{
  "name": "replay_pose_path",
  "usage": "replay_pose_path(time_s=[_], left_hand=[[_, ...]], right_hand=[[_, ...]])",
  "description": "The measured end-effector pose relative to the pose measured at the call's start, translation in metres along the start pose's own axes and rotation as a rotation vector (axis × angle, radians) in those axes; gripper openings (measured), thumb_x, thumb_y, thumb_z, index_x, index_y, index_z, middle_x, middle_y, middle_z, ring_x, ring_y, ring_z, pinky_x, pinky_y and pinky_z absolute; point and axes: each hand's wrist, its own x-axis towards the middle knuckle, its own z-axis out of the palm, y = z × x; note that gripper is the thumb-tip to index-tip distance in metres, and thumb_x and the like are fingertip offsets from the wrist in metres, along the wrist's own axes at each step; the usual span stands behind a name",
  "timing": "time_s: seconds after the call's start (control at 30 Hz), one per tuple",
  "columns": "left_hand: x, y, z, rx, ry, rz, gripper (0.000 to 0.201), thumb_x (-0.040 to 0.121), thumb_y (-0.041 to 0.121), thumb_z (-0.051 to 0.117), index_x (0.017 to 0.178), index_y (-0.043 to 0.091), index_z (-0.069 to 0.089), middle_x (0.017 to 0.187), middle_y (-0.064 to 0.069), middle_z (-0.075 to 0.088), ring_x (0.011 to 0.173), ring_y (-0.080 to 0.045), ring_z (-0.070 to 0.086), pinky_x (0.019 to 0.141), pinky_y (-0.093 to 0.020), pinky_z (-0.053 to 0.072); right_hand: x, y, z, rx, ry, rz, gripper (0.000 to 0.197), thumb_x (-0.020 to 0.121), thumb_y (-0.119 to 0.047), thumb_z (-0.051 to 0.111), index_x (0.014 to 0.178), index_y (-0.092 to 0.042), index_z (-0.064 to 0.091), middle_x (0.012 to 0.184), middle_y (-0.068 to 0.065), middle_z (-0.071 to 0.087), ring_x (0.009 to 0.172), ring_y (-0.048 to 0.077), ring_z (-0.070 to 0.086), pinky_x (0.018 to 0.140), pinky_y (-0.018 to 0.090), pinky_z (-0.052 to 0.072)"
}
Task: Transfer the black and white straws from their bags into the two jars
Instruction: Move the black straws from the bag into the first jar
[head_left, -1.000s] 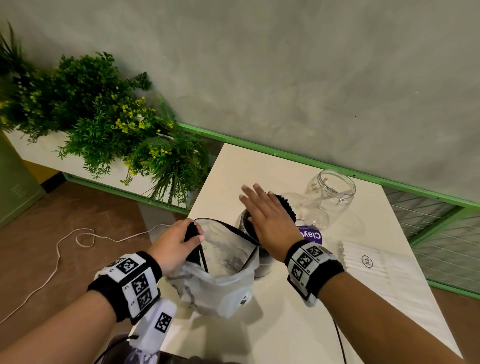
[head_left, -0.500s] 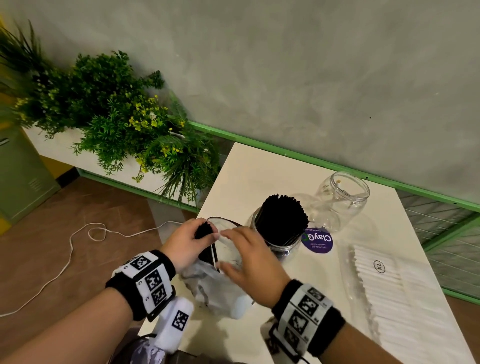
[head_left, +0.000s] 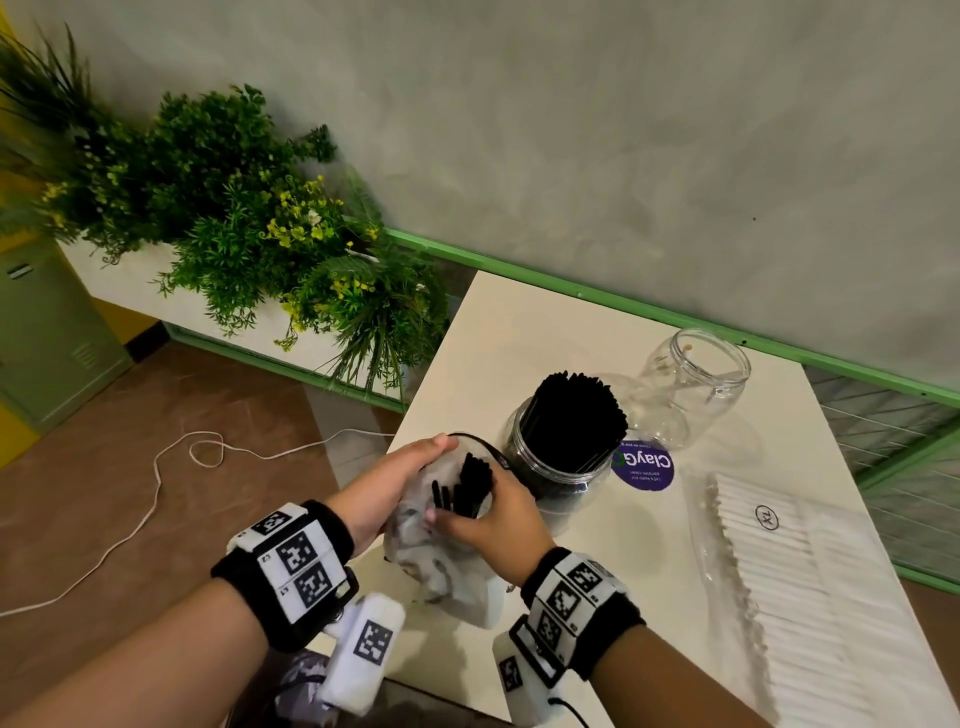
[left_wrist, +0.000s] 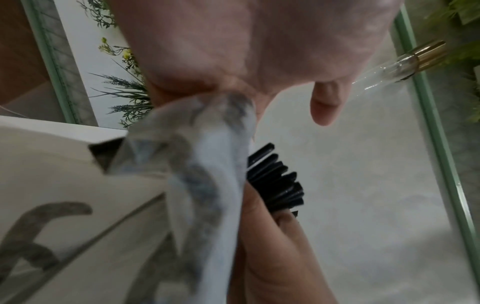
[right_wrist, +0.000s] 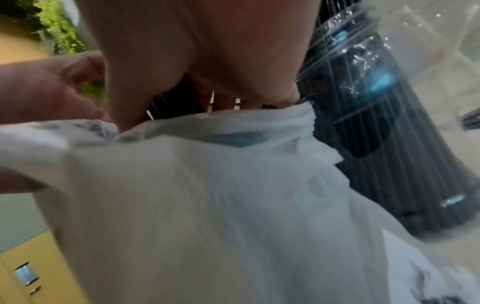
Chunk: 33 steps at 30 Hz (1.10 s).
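Right hand fingers are curled around a small bunch of black straws at the mouth of a translucent bag, which is gripped at its left edge by the left hand near the table's front-left corner. Just right of the bag, a clear jar packed with upright black straws is seen, with an empty jar farther right. White straws in their flat bag are laid along the table's right side, beside a purple round sticker.
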Motion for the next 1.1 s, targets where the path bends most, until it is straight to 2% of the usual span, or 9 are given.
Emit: replay_pose_path(time_s=[0.13, 0.3, 0.4, 0.5, 0.57, 0.67, 0.83, 1.0, 1.1], left_hand=[[0.000, -0.004, 0.000, 0.124, 0.035, 0.065, 0.041, 0.076, 0.019, 0.061, 0.116, 0.021, 0.062, 0.127, -0.002, 0.060, 0.119, -0.017, 0.054, 0.107, -0.035, 0.039], [-0.001, -0.017, -0.009, 0.382, 0.078, 0.228, 0.064, 0.077, -0.015, 0.044, 0.118, 0.033, 0.056, 0.121, -0.005, 0.060, 0.081, -0.029, 0.060, 0.068, -0.034, 0.048], [-0.001, -0.022, -0.018, 0.471, 0.169, 0.330, 0.066, 0.079, -0.019, 0.039, 0.117, 0.030, 0.060, 0.118, -0.002, 0.062, 0.068, -0.010, 0.062, 0.059, -0.021, 0.048], [-0.001, -0.030, -0.026, 0.691, 0.253, 0.401, 0.057, 0.082, -0.004, 0.044, 0.112, 0.041, 0.061, 0.120, 0.003, 0.060, 0.091, -0.008, 0.058, 0.077, -0.017, 0.046], [-0.004, -0.035, -0.024, 0.882, 0.207, 0.362, 0.044, 0.078, 0.032, 0.050, 0.119, 0.047, 0.054, 0.126, 0.011, 0.054, 0.115, -0.014, 0.047, 0.096, -0.029, 0.041], [-0.004, -0.054, -0.010, 1.322, 0.030, 0.283, 0.092, 0.063, 0.074, 0.049, 0.144, 0.036, 0.027, 0.139, 0.012, 0.038, 0.120, -0.017, 0.035, 0.101, -0.032, 0.034], [0.006, -0.104, 0.008, 1.662, -0.089, 0.157, 0.111, 0.072, 0.059, 0.065, 0.150, 0.024, -0.006, 0.151, 0.000, 0.017, 0.131, -0.027, 0.028, 0.104, -0.040, 0.035], [0.016, -0.148, 0.010, 1.724, -0.063, 0.006, 0.103, 0.078, 0.060, 0.056, 0.150, 0.015, -0.001, 0.150, -0.005, 0.019, 0.129, -0.031, 0.029, 0.098, -0.043, 0.041], [0.022, -0.159, 0.016, 1.728, 0.025, -0.009, 0.097, 0.078, 0.060, 0.054, 0.150, 0.015, 0.006, 0.153, -0.006, 0.014, 0.131, -0.030, 0.024, 0.100, -0.042, 0.037]], right_hand=[[-0.002, -0.003, 0.000, 0.060, 0.060, 0.051, 0.018, 0.064, -0.033, 0.064, 0.075, -0.038, 0.050, 0.073, -0.009, 0.061, 0.069, 0.012, 0.058, 0.073, 0.041, 0.052], [-0.012, -0.002, -0.008, 0.193, 0.150, -0.014, 0.007, 0.078, -0.021, 0.061, 0.082, -0.019, 0.056, 0.073, -0.002, 0.061, 0.067, 0.013, 0.055, 0.069, 0.036, 0.051], [-0.022, -0.001, -0.028, 0.196, 0.206, -0.092, 0.009, 0.083, -0.012, 0.060, 0.084, -0.020, 0.057, 0.076, -0.012, 0.060, 0.073, 0.009, 0.056, 0.073, 0.023, 0.047], [-0.033, 0.015, -0.039, -0.029, 0.242, -0.119, 0.005, 0.080, -0.021, 0.063, 0.083, -0.019, 0.061, 0.081, -0.010, 0.061, 0.082, 0.016, 0.056, 0.075, 0.026, 0.046], [-0.041, 0.028, -0.039, -0.106, 0.197, -0.085, 0.010, 0.077, -0.027, 0.063, 0.080, -0.018, 0.062, 0.082, -0.005, 0.061, 0.083, 0.016, 0.055, 0.076, 0.030, 0.046], [-0.051, 0.043, -0.033, -0.067, 0.062, -0.001, 0.009, 0.076, -0.027, 0.065, 0.078, -0.019, 0.062, 0.083, 0.001, 0.061, 0.080, 0.019, 0.058, 0.076, 0.042, 0.049], [-0.054, 0.056, -0.032, 0.035, 0.047, 0.198, 0.022, 0.069, -0.040, 0.067, 0.083, -0.023, 0.061, 0.088, 0.001, 0.066, 0.085, 0.023, 0.064, 0.080, 0.048, 0.051], [-0.057, 0.066, -0.052, 0.220, 0.099, 0.281, 0.013, 0.075, 0.000, 0.073, 0.085, -0.002, 0.064, 0.084, 0.000, 0.069, 0.084, 0.012, 0.066, 0.080, 0.025, 0.049], [-0.061, 0.061, -0.076, 0.249, 0.052, 0.273, 0.009, 0.079, 0.006, 0.069, 0.083, -0.002, 0.068, 0.083, -0.001, 0.068, 0.082, 0.005, 0.064, 0.078, 0.015, 0.046]])
